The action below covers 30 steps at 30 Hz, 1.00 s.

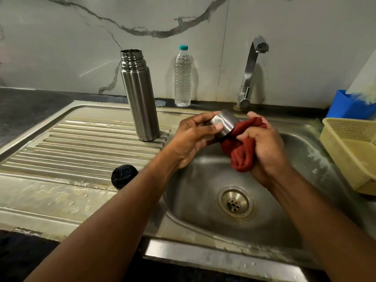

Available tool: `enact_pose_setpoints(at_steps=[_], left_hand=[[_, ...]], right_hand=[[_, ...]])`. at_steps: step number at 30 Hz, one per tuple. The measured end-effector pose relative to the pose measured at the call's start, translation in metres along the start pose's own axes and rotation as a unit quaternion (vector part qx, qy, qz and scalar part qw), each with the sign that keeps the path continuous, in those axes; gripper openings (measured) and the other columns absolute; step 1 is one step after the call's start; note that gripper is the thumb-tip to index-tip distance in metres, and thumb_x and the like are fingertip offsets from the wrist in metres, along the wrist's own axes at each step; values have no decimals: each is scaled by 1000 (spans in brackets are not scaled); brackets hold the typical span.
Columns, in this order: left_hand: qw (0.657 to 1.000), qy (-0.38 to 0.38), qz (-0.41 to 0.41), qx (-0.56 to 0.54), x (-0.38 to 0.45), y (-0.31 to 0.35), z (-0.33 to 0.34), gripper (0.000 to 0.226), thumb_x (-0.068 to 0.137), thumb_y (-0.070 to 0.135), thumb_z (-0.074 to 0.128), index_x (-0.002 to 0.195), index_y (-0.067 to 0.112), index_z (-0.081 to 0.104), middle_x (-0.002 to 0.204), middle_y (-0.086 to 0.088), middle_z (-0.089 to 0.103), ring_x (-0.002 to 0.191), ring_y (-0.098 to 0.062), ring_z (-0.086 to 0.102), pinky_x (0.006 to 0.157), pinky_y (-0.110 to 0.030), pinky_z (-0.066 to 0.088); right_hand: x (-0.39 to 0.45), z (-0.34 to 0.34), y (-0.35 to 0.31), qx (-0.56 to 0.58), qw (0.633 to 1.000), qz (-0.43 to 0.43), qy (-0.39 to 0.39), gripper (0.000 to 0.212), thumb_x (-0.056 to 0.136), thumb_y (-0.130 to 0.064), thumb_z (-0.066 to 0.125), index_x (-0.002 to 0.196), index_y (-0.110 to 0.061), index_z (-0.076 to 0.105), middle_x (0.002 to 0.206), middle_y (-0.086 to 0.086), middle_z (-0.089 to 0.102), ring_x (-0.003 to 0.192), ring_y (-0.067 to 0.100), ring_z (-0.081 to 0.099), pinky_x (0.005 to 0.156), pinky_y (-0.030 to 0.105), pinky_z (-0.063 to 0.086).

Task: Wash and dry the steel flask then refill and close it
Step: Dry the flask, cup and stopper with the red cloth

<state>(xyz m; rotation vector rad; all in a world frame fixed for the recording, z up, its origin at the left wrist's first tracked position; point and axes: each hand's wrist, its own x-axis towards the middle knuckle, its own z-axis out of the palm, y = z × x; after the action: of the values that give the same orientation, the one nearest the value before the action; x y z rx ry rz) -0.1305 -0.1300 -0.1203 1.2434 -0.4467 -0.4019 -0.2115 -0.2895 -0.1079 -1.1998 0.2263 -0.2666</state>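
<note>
Above the sink basin (203,210), the left grip (195,137) clasps the steel cup lid (223,123); the right grip (262,143) clutches the red cloth (242,153) against it.

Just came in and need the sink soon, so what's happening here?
A person is drying the flask's steel cup over the sink. The left hand holds the cup while the right hand works a red cloth into it. The open flask stands on the drainboard, its black stopper lying nearby.
</note>
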Motion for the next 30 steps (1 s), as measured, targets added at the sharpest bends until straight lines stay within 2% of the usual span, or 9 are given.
enact_pose_setpoints(at_steps=[1,3,5,8,10,13,19,24,30], left_hand=[[999,27,-8,42,-2,-2,2,48,85,22,83,128,2,70,120,-17,74,114,-30,71,100,-43,59],[991,81,-30,105,-4,-5,9,47,83,39,85,113,4,76,106,-14,79,100,-27,76,89,-40,63],[987,119,-52,91,-4,-8,11,53,83,42,86,110,-2,76,100,-17,80,92,-28,76,90,-44,64],[994,79,-58,39,-2,-5,7,45,90,20,81,123,-8,70,117,-28,73,100,-30,73,100,-45,60],[998,35,-43,11,-1,-2,3,44,90,1,75,133,-5,66,128,-28,70,111,-31,71,103,-42,58],[1000,-2,3,23,2,0,-2,59,87,-9,72,143,2,59,127,-18,70,118,-25,68,98,-36,60],[990,76,59,102,1,-1,-6,62,80,-7,83,137,4,63,115,-10,76,103,-15,74,91,-32,61],[966,148,88,191,-11,23,-11,54,71,4,93,116,22,70,91,12,76,87,-2,73,83,-23,60],[909,197,36,365,-30,60,-31,60,59,16,102,113,23,75,102,4,78,95,-17,75,88,-38,65]], right_hand=[[-2,0,1,-133,988,-82,14,78,86,11,56,151,-30,42,114,0,61,98,12,67,82,30,63],[-6,1,11,-356,899,-252,-31,94,89,10,59,163,-31,18,88,-3,61,74,7,66,67,19,55],[-6,-1,22,-405,866,-287,-63,99,88,10,60,165,-27,10,73,-4,58,64,7,63,64,16,51],[-3,5,14,-261,950,-169,-32,91,88,12,57,160,-34,27,104,4,61,88,9,65,65,12,54],[4,1,8,-56,998,-40,-8,80,81,12,56,148,-29,48,130,12,58,108,22,66,72,25,61],[11,-11,5,126,988,79,-32,54,75,4,57,126,-16,63,132,20,65,116,33,67,92,45,60],[18,-16,14,148,984,95,-28,73,71,-4,66,143,-1,55,140,27,61,131,40,59,111,56,47],[23,-19,14,122,987,87,62,49,82,2,57,131,1,63,128,26,68,121,39,67,90,52,61],[23,-26,15,33,994,61,89,54,80,-4,63,133,-16,63,126,11,72,114,30,70,81,44,63]])
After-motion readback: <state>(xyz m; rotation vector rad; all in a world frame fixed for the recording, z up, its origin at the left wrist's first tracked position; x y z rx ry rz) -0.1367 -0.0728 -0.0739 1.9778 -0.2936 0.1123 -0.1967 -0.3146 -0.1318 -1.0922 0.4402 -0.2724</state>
